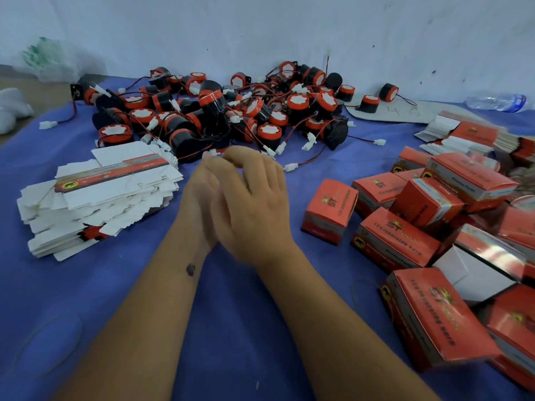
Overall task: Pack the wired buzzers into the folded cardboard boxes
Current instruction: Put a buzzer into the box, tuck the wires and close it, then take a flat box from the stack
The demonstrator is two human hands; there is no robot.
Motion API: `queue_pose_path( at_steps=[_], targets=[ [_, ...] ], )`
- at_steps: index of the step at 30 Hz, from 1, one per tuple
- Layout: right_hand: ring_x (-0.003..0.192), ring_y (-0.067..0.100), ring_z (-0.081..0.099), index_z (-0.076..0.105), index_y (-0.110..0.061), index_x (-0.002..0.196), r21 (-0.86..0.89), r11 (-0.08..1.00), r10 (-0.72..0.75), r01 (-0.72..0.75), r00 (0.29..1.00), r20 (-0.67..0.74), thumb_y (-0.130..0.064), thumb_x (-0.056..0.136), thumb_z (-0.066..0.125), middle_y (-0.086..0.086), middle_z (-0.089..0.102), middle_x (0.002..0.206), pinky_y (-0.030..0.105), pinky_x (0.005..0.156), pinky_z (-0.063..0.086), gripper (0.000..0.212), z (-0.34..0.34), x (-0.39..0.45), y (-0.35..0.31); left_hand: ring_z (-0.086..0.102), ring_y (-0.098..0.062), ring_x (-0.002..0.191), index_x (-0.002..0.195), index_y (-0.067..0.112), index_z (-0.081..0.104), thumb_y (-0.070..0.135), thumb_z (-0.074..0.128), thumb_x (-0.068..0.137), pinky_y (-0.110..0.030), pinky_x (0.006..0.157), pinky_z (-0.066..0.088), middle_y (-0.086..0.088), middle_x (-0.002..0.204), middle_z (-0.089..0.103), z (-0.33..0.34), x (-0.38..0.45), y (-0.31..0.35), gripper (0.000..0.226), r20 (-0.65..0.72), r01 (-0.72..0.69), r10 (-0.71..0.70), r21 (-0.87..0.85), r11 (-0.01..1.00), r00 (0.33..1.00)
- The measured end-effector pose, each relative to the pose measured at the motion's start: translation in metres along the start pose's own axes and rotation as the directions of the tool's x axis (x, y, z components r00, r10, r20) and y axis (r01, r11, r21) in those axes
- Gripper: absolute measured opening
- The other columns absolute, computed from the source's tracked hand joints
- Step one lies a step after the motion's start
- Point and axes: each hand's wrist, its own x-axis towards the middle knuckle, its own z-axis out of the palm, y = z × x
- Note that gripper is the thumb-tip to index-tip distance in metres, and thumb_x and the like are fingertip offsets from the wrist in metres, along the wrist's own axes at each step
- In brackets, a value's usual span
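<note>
Between boxes: left hand and right hand pressed together, holding nothing visible; next, fetch a buzzer from the counter's far edge.

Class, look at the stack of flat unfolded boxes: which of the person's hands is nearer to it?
Left. The left hand lies just right of the stack of flat boxes; the right hand sits beyond it, farther right.
</note>
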Motion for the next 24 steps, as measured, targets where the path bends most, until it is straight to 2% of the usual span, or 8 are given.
queue_pose_path(
  at_steps=[3, 5, 8, 10, 13, 15, 18, 24],
  targets=[
    [0.104, 0.024, 0.054, 0.056, -0.003, 0.125, 0.281, 0.907, 0.256, -0.315, 0.940, 0.226, -0.008, 0.092, 0.050, 0.013, 0.051, 0.127, 0.043, 0.086, 0.047, 0.034, 0.007, -0.001, 0.001, 0.069, -0.016, 0.093, 0.102, 0.018, 0.063, 0.046, 0.027, 0.105, -0.033, 0.080, 0.054, -0.001, 0.094, 0.071, -0.005, 0.002, 0.002, 0.046, -0.056, -0.009, 0.001, -0.132, 0.991, 0.998],
    [0.111, 0.012, 0.049, 0.044, -0.011, 0.137, 0.316, 0.724, 0.506, -0.614, 0.783, 0.361, -0.012, 0.096, 0.051, 0.005, 0.040, 0.137, 0.038, 0.095, 0.044, 0.041, 0.012, -0.003, 0.010, 0.071, -0.018, 0.092, 0.109, 0.018, 0.064, 0.041, 0.027, 0.106, -0.032, 0.076, 0.058, -0.003, 0.094, 0.074, -0.006, 0.002, 0.005, 0.044, -0.192, -0.082, 0.090, 0.048, 0.995, 0.977],
    [0.114, 0.014, 0.048, 0.039, -0.016, 0.140, 0.340, 0.366, 0.818, -0.866, 0.473, 0.326, -0.016, 0.097, 0.052, 0.001, 0.037, 0.139, 0.031, 0.095, 0.043, 0.045, 0.008, 0.000, 0.038, 0.068, -0.009, 0.081, 0.102, 0.020, 0.065, 0.020, 0.041, 0.102, -0.027, 0.070, 0.055, 0.003, 0.089, 0.070, -0.002, -0.005, 0.006, 0.024, -0.267, -0.200, 0.318, 0.388, 0.900, 0.910],
    [0.098, 0.008, 0.050, 0.041, -0.018, 0.138, 0.412, 0.158, 0.926, -0.897, 0.280, 0.254, -0.015, 0.095, 0.053, 0.002, 0.039, 0.138, 0.021, 0.076, 0.041, 0.044, -0.002, 0.004, 0.060, 0.061, -0.006, 0.086, 0.098, 0.022, 0.065, 0.013, 0.047, 0.096, -0.027, 0.075, 0.051, 0.009, 0.096, 0.066, -0.006, -0.009, 0.003, 0.021, -0.135, -0.296, 0.570, 0.745, 0.598, 0.810],
    [0.105, 0.016, 0.050, 0.042, -0.016, 0.137, 0.444, 0.118, 0.982, -0.889, 0.171, 0.083, -0.012, 0.094, 0.052, 0.005, 0.039, 0.138, 0.027, 0.081, 0.041, 0.045, -0.016, 0.003, 0.085, 0.055, -0.021, 0.105, 0.096, 0.013, 0.069, 0.004, 0.049, 0.088, -0.028, 0.085, 0.042, 0.000, 0.105, 0.064, -0.014, -0.014, 0.008, 0.024, 0.164, -0.313, 0.795, 0.949, 0.034, 0.584],
    [0.108, 0.023, 0.050, 0.043, -0.014, 0.136, 0.446, 0.116, 0.990, -0.888, 0.139, 0.021, -0.011, 0.094, 0.050, 0.008, 0.040, 0.137, 0.034, 0.086, 0.044, 0.042, -0.020, 0.001, 0.092, 0.041, -0.036, 0.132, 0.110, 0.010, 0.069, 0.007, 0.053, 0.086, -0.044, 0.111, 0.030, -0.013, 0.130, 0.058, -0.021, -0.012, 0.015, 0.030, 0.175, -0.098, 0.778, 0.985, -0.145, 0.603],
    [0.113, 0.026, 0.050, 0.047, -0.016, 0.130, 0.356, 0.179, 0.981, -0.917, 0.194, 0.006, -0.011, 0.094, 0.050, 0.003, 0.039, 0.131, 0.042, 0.095, 0.046, 0.036, -0.020, -0.003, 0.093, 0.009, -0.039, 0.149, 0.143, 0.015, 0.045, 0.029, 0.054, 0.090, -0.056, 0.119, -0.003, -0.024, 0.156, 0.026, -0.028, -0.012, 0.021, 0.055, -0.152, 0.315, 0.557, 0.925, -0.211, 0.817],
    [0.079, 0.003, 0.048, 0.057, -0.019, 0.113, 0.234, 0.461, 0.870, -0.856, 0.488, 0.070, -0.010, 0.093, 0.049, -0.007, 0.043, 0.112, 0.029, 0.070, 0.044, 0.024, -0.011, -0.005, 0.069, 0.052, -0.037, 0.112, 0.122, 0.015, 0.064, 0.016, 0.055, 0.091, -0.042, 0.095, 0.032, -0.016, 0.113, 0.065, -0.021, -0.013, 0.022, 0.032, -0.049, 0.271, 0.581, 0.914, -0.302, 0.813]
  ],
)
